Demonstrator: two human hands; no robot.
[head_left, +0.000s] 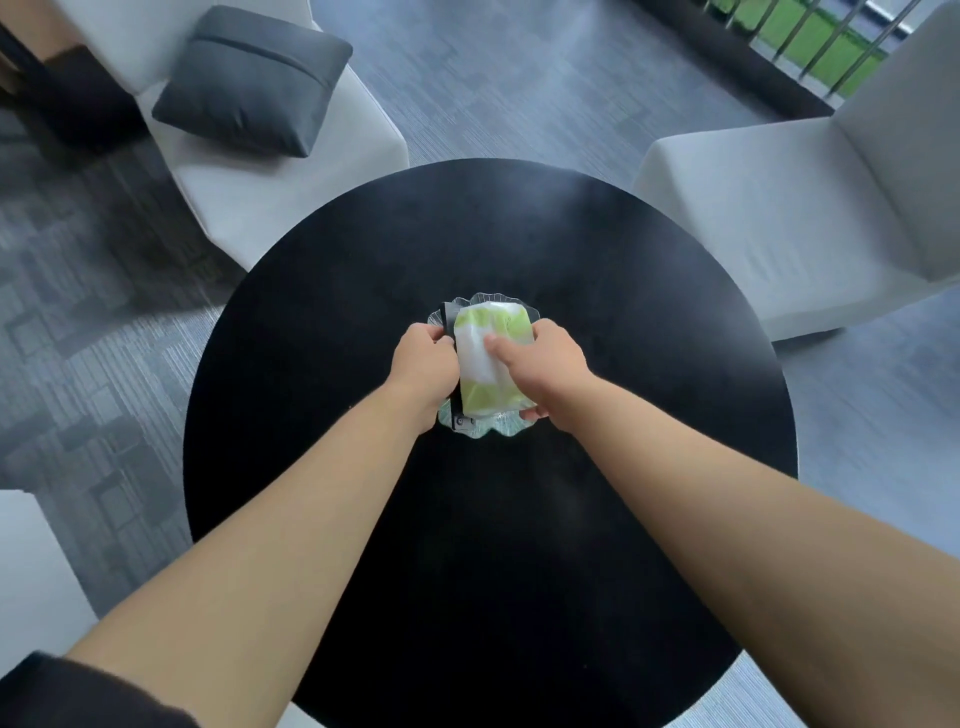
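One round black table (623, 312) stands in the middle. On it sits one clear glass dish (500, 432) with a wavy rim, right at the center of the table.

Two bare hands are at the dish. The right hand (545, 369) grips one soft packet (491, 396) that is green and white. Its thumb lies on top of the packet and its fingers curl under the packet's right edge. The packet is over the dish and covers most of it. I cannot tell if it rests on the glass or is lifted a little.

The left hand (421, 364) has curled fingers that pinch the edge of one flat black thing (448, 318). This black thing lies just beside the packet, on its left, and partly under it. It is over the dish too. I cannot tell what it is.

Two white chairs stand near the table, one chair (291, 176) at the far left and one chair (779, 223) at the far right. One grey pillow (254, 78) lies on the left chair. The floor is grey carpet (519, 78).
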